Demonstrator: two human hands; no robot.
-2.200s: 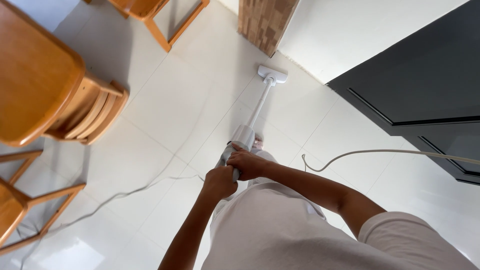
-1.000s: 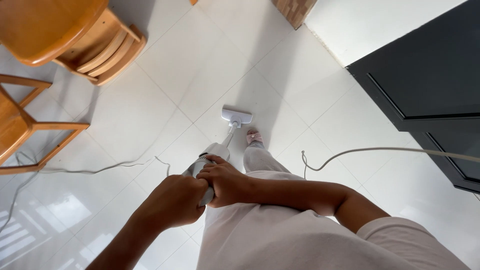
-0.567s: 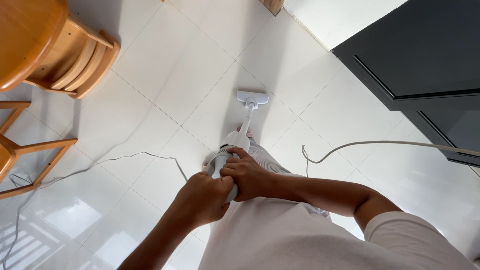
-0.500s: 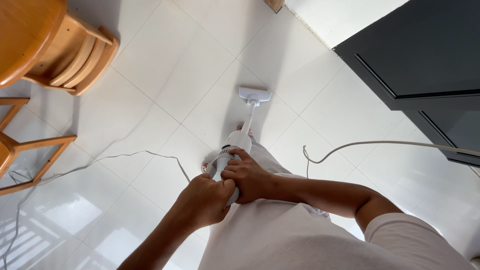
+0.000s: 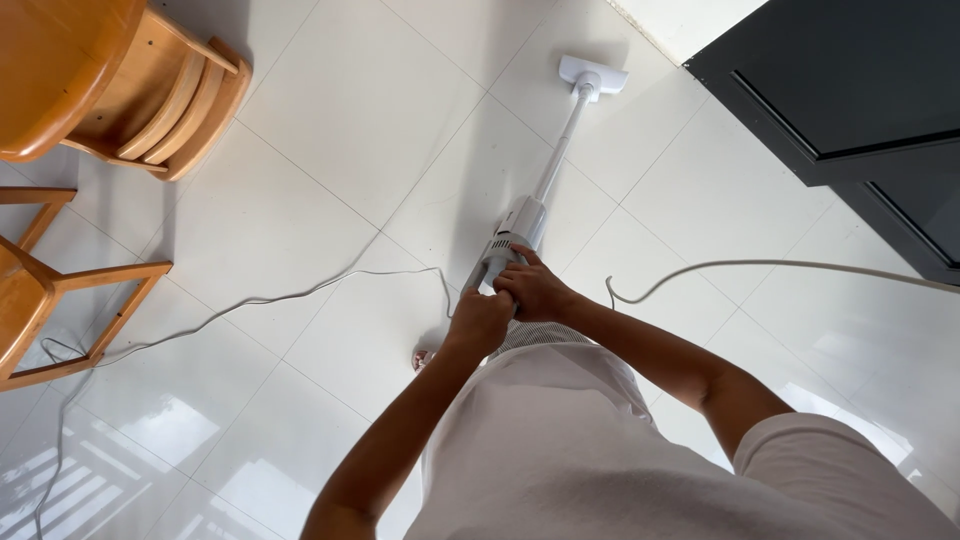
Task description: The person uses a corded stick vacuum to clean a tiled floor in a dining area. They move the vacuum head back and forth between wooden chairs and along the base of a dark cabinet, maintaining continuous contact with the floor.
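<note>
Gripping vacuum (image 5: 520, 228) handle: left hand (image 5: 480, 322) nearer body, right hand (image 5: 535, 290) just ahead, both clenched on it. Wand slants away over floor (image 5: 330, 130); head (image 5: 592, 75) near dark cabinet (image 5: 850, 90).

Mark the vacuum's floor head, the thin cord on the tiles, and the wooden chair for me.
floor head (image 5: 593, 74), head view, middle of the white nozzle.
thin cord (image 5: 300, 296), head view, mid-run across the tile.
wooden chair (image 5: 190, 100), head view, curved back slats.
</note>
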